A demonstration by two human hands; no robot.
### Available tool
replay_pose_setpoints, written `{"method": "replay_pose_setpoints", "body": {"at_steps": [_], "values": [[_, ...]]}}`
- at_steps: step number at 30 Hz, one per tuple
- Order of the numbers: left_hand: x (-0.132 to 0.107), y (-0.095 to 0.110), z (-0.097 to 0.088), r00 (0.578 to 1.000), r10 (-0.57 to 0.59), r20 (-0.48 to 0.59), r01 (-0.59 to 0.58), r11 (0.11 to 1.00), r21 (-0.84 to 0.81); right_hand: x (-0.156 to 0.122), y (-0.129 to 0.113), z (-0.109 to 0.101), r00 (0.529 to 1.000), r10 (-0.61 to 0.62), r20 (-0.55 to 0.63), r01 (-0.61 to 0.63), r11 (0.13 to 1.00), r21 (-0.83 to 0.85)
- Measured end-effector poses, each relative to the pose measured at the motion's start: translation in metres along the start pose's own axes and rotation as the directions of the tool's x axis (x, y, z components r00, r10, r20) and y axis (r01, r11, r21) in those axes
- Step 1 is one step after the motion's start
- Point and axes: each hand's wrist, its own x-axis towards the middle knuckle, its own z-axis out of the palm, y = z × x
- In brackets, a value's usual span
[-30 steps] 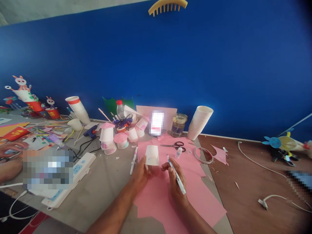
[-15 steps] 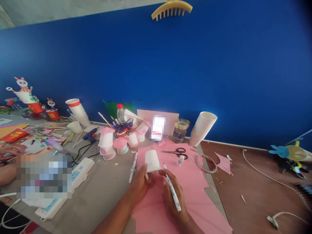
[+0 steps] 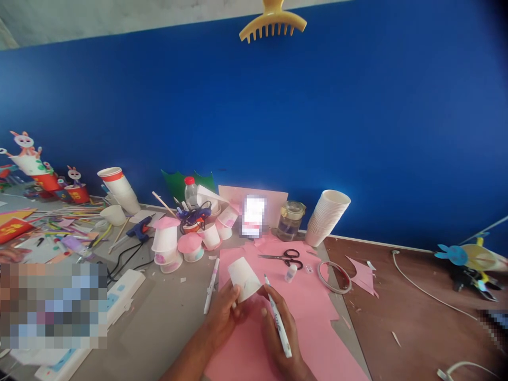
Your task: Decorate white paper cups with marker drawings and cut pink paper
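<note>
My left hand (image 3: 224, 317) grips a small white paper cup (image 3: 243, 278), held bottom-up and tilted left above the pink paper sheet (image 3: 313, 323). My right hand (image 3: 278, 330) is closed round a white marker pen (image 3: 278, 323), whose tip points up close beside the cup. The right thumb touches the cup's rim. Both hands hover over the near part of the pink sheet.
Scissors (image 3: 286, 257), a small glue bottle (image 3: 291, 272) and a tape ring (image 3: 333, 276) lie behind the hands. A second pen (image 3: 210, 278) lies to the left. Decorated cups (image 3: 174, 246), a glass jar (image 3: 291, 220), a cup stack (image 3: 326, 217), a glue gun (image 3: 138, 228) and a power strip (image 3: 119, 293) crowd the back and left.
The cup has tipped further to the left in my left hand, and both hands have come nearer and lower in view. The pen stays in my right hand.
</note>
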Motion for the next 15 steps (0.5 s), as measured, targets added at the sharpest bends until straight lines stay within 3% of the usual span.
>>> {"method": "replay_pose_setpoints", "body": {"at_steps": [15], "values": [[0.0035,0.0007,-0.0028,0.993,-0.082,-0.089,0.079,0.996,-0.042,0.0006,0.0051,0.0026,0.999,0.018,-0.028,-0.017,0.999,0.031]]}}
